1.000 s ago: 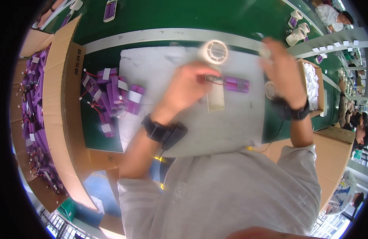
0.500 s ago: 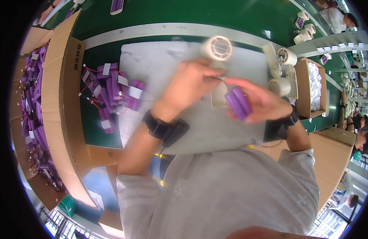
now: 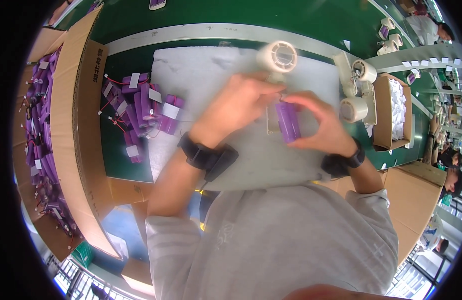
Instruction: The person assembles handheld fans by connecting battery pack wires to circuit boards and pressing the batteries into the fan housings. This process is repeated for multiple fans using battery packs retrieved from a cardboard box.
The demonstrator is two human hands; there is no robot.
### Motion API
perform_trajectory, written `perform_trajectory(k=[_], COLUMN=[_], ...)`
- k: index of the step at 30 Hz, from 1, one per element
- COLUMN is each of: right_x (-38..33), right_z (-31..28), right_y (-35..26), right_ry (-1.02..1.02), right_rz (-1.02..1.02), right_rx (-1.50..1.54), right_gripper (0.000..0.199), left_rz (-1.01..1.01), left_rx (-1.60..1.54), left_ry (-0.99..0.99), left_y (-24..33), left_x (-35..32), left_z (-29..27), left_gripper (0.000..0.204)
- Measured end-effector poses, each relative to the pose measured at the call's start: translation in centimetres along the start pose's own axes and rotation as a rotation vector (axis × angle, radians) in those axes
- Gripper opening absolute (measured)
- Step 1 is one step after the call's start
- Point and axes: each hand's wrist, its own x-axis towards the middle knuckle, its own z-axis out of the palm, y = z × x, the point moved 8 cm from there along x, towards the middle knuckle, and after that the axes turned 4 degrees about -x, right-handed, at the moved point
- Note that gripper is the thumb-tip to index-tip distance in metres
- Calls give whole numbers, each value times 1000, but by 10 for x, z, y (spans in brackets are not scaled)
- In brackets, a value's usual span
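Observation:
A purple battery pack (image 3: 289, 123) is gripped between the thumb and fingers of my right hand (image 3: 323, 122), tilted slightly over the white foam mat. My left hand (image 3: 246, 97) is closed, its fingertips pinching the thin wire lead at the pack's upper end, close to the right index finger. Blur hides the detail at those fingertips. Beneath both hands lies a cream plastic housing (image 3: 272, 121) with a round, vented head (image 3: 281, 56) at its far end; the hands and pack cover much of its handle.
Several purple battery packs (image 3: 141, 107) with red wires lie left of the foam mat (image 3: 176, 65). A tall carton (image 3: 83, 145) beside them holds many more. Cream housing parts (image 3: 353, 109) and a box of white pieces (image 3: 391, 112) stand right. A metal rail (image 3: 191, 32) runs behind.
My right hand has shifted left and turned the battery pack more upright, closer to my left fingertips. My left hand stays nearly in place. The whole view has shifted slightly.

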Motion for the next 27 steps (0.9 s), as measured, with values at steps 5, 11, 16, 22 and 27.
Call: perform_trajectory(k=[5, 11, 16, 22, 27], right_x=[5, -2, -7, -2, 4], right_z=[6, 10, 12, 13, 13], right_y=[-3, -21, -19, -23, -18], right_ry=[145, 217, 266, 268, 303], right_rz=[-29, -71, -88, -98, 29], right_rx=[-97, -243, -313, -395, -230], right_gripper=[74, 59, 51, 53, 54], left_rz=[25, 41, 92, 108, -69], left_rx=[4, 38, 54, 47, -54], left_ry=[-44, -73, -56, -54, -140], left_y=[3, 8, 9, 10, 2], left_x=[2, 2, 1, 2, 3], left_z=[-2, -4, -5, -7, -6], left_gripper=[31, 34, 35, 38, 45])
